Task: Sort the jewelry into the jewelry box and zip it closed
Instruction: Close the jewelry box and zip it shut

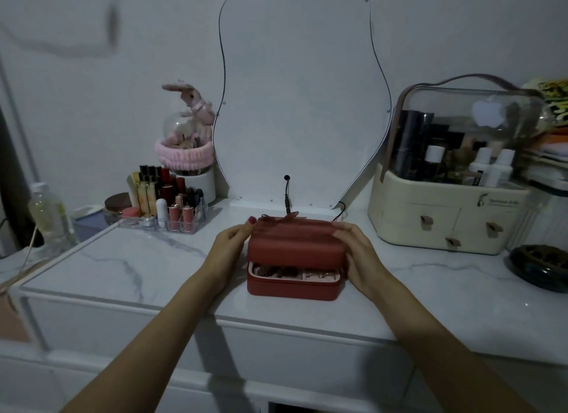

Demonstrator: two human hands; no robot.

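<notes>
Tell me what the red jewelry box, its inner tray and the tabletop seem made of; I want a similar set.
Jewelry box: likely faux leather or matte fabric; its lid shows soft padded ridges and no shine. Inner tray: pale pink, probably velvet-lined or plastic, too small to tell. Tabletop: glossy white with grey veins, so marble or a marble-look surface.

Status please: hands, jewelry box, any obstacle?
Left hand and right hand grip lid. Jewelry box part open, unzipped. No obstacle seen.
</notes>
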